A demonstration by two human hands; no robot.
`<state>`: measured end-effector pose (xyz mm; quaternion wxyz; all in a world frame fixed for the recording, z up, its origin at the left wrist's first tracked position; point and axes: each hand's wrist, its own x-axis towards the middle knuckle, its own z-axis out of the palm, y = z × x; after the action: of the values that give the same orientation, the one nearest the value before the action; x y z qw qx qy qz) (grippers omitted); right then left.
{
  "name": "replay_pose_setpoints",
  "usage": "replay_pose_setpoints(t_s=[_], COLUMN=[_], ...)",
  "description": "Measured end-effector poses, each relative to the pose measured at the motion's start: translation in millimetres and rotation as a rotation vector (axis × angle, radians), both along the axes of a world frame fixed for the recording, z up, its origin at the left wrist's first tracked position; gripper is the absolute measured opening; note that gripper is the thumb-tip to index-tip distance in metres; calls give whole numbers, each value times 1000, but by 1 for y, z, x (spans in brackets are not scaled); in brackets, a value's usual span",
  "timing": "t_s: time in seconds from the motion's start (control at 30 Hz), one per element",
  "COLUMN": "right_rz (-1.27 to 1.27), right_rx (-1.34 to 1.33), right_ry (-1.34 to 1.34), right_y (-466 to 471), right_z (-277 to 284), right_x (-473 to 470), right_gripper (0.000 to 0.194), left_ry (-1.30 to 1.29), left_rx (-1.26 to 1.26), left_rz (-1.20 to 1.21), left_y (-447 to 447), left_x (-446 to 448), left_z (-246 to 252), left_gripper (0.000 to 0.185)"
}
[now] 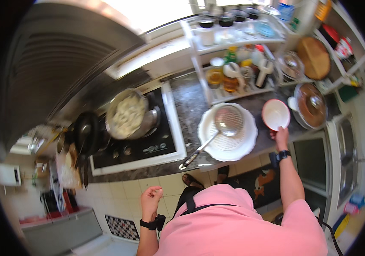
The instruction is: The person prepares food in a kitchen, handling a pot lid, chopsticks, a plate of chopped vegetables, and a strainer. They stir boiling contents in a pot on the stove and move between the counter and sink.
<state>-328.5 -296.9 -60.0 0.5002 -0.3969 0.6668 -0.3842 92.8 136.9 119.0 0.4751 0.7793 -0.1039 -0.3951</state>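
My right hand grips the near rim of a white bowl with a red edge; nothing shows inside it. Left of that bowl, a large white scalloped basin stands on the dark counter. A metal skimmer with perforations lies across the basin, its handle reaching past the rim toward the counter's front edge. My left hand hangs in front of the counter with its fingers curled together, and I see nothing in it. On the black cooktop, a metal pot holds pale dumplings.
A lidded pot stands right of the bowl, near the sink. Behind the basin rises a white rack with jars and bottles. A dark pan is at the cooktop's left, and the range hood hangs above.
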Motion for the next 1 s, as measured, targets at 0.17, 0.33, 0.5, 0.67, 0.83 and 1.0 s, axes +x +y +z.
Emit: replay_pose_setpoints(t_s=[0.17, 0.33, 0.5, 0.67, 0.83, 1.0], right_rz=[5, -28, -30, -91, 58, 362], right_rx=[39, 71, 86, 38, 41, -208], right_ry=[8, -41, -33, -4, 23, 5], right_y=[-9, -17, -4, 50, 146, 211], right_z=[-18, -30, -12, -6, 27, 92], right_x=[8, 4, 6, -9, 22, 86], right_gripper=[26, 27, 45, 54, 50, 45], left_ry=[96, 80, 54, 122, 115, 77], left_rx=[-2, -28, -28, -56, -83, -186], left_rz=[345, 514, 529, 567, 591, 428], left_y=[61, 82, 82, 85, 85, 86], left_x=[-26, -34, -26, -15, -8, 31], left_z=[-9, -21, -24, -26, -30, -20], left_gripper=[13, 13, 16, 27, 32, 44])
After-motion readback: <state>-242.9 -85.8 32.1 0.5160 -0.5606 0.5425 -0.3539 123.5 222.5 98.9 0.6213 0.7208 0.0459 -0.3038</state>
